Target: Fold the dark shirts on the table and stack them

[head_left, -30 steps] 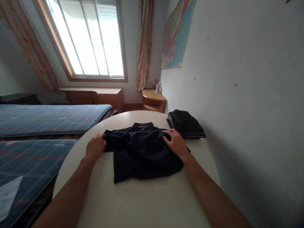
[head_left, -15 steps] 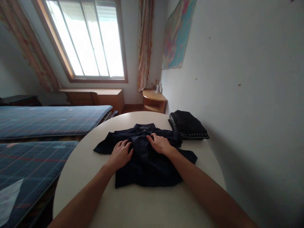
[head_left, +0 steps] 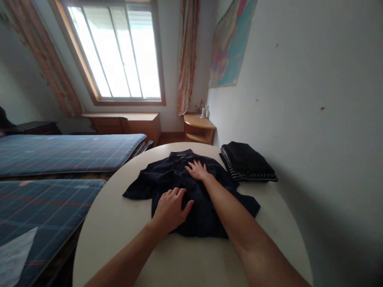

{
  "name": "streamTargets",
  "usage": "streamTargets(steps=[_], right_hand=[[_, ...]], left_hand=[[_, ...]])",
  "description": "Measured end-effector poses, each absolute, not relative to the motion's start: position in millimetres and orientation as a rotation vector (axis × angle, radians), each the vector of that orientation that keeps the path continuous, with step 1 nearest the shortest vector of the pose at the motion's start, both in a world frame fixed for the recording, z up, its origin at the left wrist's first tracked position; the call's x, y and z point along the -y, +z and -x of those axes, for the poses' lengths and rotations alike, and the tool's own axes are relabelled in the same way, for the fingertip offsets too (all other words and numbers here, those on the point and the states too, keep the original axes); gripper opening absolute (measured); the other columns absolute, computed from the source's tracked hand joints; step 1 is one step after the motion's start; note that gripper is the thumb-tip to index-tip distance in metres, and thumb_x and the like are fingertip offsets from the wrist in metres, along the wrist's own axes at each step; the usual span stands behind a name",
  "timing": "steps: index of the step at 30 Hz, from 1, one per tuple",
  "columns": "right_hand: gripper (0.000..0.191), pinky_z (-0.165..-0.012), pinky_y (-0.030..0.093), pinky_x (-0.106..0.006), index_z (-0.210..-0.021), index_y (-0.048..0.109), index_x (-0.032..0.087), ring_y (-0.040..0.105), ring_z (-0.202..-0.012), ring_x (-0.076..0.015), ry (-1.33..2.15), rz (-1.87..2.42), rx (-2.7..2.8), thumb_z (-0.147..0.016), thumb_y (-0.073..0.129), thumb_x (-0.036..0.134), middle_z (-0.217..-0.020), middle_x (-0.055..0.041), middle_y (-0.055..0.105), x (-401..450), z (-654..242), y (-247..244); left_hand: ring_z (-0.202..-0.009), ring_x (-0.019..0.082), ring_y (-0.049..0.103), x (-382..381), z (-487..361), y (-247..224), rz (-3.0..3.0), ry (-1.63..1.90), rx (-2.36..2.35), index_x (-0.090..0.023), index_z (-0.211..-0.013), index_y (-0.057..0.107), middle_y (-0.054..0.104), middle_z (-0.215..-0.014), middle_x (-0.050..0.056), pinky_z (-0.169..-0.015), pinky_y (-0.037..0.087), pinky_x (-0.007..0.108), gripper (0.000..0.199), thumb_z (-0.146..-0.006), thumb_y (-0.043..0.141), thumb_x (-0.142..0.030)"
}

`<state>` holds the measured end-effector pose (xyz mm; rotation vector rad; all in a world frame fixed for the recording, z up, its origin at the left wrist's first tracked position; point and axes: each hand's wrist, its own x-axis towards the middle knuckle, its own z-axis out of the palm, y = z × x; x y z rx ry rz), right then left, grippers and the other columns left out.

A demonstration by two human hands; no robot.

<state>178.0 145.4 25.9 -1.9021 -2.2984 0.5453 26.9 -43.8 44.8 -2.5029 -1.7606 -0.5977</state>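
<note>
A dark navy short-sleeved shirt (head_left: 203, 203) lies spread on the pale round table (head_left: 113, 223), its collar toward the window and its sleeves out to both sides. My right hand (head_left: 196, 170) rests on the upper chest just below the collar, fingers spread and flat. Over the lower left part of the shirt is my left hand (head_left: 172, 209), thumb apart from the fingers, which curve down toward the cloth. Nothing is visibly gripped in either hand. My forearms hide part of the shirt's right side and lower left hem.
Folded dark clothes (head_left: 248, 161), one with a striped edge, are stacked at the table's right rim, near the wall (head_left: 323, 159). Two plaid mattresses (head_left: 74, 153) lie to the left, with a paper sheet (head_left: 18, 255) on the nearer one. A corner shelf (head_left: 199, 120) stands beyond the table.
My left hand has moved toward me and right, down the shirt front. My right hand has flattened, its fingers spreading near the collar. The view has shifted slightly left.
</note>
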Motion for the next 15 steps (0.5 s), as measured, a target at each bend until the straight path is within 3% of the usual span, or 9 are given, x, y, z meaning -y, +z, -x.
streamTargets(steps=[4,9,12,15], right_hand=[[0.062,-0.120,0.010,-0.052,-0.152,0.039,0.022,0.014,-0.151,-0.0290,0.570,1.748,2.317,-0.102,0.027,0.057,-0.164,-0.0109,0.020,-143.9,-192.3,28.4],[0.043,-0.110,0.034,-0.034,-0.131,0.060,0.016,0.048,-0.132,-0.0233,0.284,1.575,2.260,-0.099,0.044,0.041,-0.144,-0.0128,0.052,-115.0,-207.0,54.4],[0.036,-0.103,0.040,-0.035,-0.121,0.064,0.018,0.056,-0.118,-0.0248,0.150,1.597,2.253,-0.096,0.050,0.039,-0.127,-0.0122,0.062,-81.3,-211.2,68.4],[0.047,-0.101,0.042,-0.039,-0.129,0.061,0.020,0.056,-0.118,-0.0283,0.202,1.665,2.314,-0.096,0.048,0.049,-0.128,-0.0136,0.062,-41.8,-214.3,72.0]], left_hand=[[-0.111,0.031,0.059,43.7,-26.7,33.3,2.561,-0.498,1.722,-0.020,-0.121,0.065,0.064,-0.120,0.013,-0.093,0.047,0.042,0.044,-0.093,0.053,-0.052],[-0.128,0.032,0.052,17.1,-5.7,22.2,2.515,-0.463,1.740,-0.022,-0.132,0.060,0.058,-0.138,0.012,-0.110,0.034,0.052,0.045,-0.093,0.057,-0.043],[-0.129,0.030,0.052,-5.8,13.3,20.0,2.399,-0.496,1.825,-0.023,-0.132,0.060,0.059,-0.138,0.011,-0.113,0.029,0.052,0.041,-0.094,0.057,-0.037],[-0.119,0.031,0.058,-17.7,27.1,24.1,2.205,-0.557,1.912,-0.019,-0.125,0.064,0.063,-0.129,0.013,-0.104,0.039,0.046,0.036,-0.093,0.058,-0.034]])
